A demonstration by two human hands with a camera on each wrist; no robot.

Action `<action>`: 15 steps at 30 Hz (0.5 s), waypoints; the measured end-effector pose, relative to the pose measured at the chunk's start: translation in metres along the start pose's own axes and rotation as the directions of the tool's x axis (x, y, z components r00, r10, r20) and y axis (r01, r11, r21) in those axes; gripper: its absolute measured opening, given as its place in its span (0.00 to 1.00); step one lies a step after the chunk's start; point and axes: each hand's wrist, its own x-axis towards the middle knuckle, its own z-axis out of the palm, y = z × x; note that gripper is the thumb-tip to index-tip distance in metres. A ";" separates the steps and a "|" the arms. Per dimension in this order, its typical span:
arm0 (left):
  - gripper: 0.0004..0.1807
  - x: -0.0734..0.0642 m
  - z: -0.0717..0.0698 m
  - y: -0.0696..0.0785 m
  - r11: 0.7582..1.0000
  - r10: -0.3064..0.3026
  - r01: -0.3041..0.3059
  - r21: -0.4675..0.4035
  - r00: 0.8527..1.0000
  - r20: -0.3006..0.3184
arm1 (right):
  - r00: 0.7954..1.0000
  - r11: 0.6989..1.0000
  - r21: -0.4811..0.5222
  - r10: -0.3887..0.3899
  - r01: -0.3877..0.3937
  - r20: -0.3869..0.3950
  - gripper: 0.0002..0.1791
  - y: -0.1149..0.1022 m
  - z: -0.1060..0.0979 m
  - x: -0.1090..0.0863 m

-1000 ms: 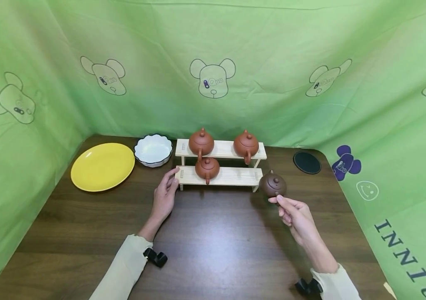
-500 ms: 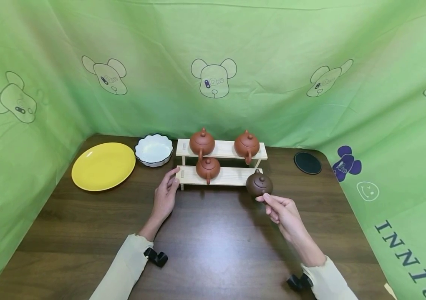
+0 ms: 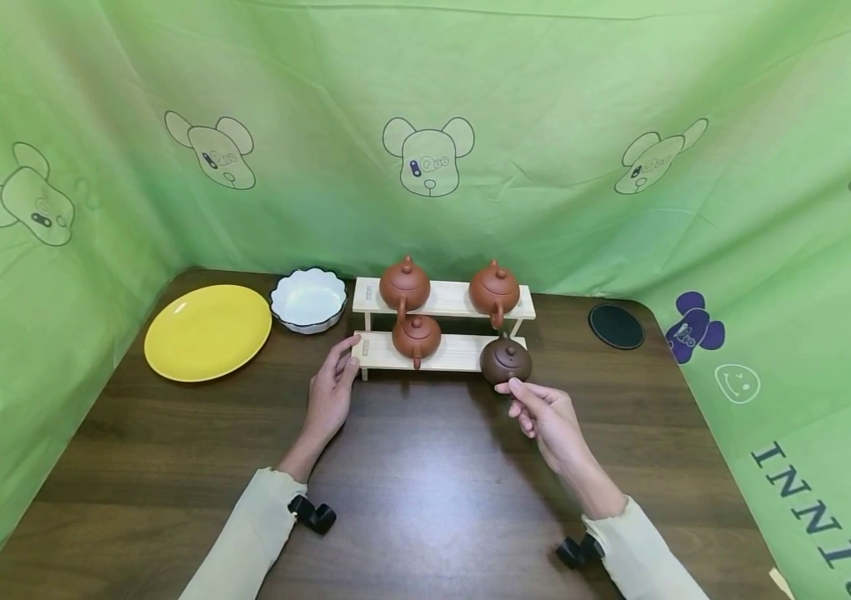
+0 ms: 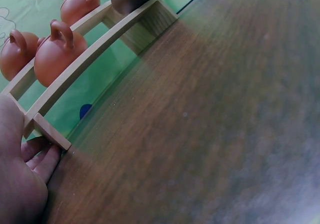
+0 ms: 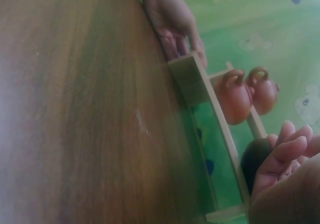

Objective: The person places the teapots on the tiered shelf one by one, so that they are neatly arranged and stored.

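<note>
A dark brown teapot (image 3: 506,362) is at the right end of the two-tier wooden stand's lower shelf (image 3: 463,353). My right hand (image 3: 554,421) pinches its handle between thumb and fingers, covering most of the handle. At the stand's left end, my left hand (image 3: 331,398) grips the lower shelf; the left wrist view shows fingers (image 4: 42,159) around its leg. One reddish-brown teapot (image 3: 417,336) sits on the lower shelf, left of centre. Two more, a left teapot (image 3: 405,286) and a right teapot (image 3: 495,289), stand on the upper shelf (image 3: 448,298).
Left of the stand are a white scalloped bowl (image 3: 308,298) and a yellow oval plate (image 3: 207,333). A round black coaster (image 3: 616,326) lies at the back right of the wooden table (image 3: 425,500). Green printed cloth (image 3: 425,225) rises behind and along both sides.
My right hand has carried the dark brown teapot leftward, from beside the stand to the right end of its lower shelf. My left hand has stayed at the stand's left end.
</note>
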 end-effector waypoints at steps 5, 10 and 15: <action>0.22 0.001 0.000 -0.005 0.999 -0.027 0.028 -0.028 1.000 0.008 | 1.000 1.000 -0.005 -0.019 0.019 -0.008 0.13 0.002 0.006 0.008; 0.22 0.000 0.000 -0.003 0.999 -0.029 0.029 -0.029 1.000 0.004 | 0.999 0.999 -0.022 -0.031 0.031 -0.019 0.12 0.000 0.012 0.015; 0.21 -0.001 0.000 0.004 1.000 0.004 -0.004 0.010 1.000 -0.016 | 0.999 0.999 -0.032 -0.022 0.021 -0.028 0.13 -0.002 0.016 0.020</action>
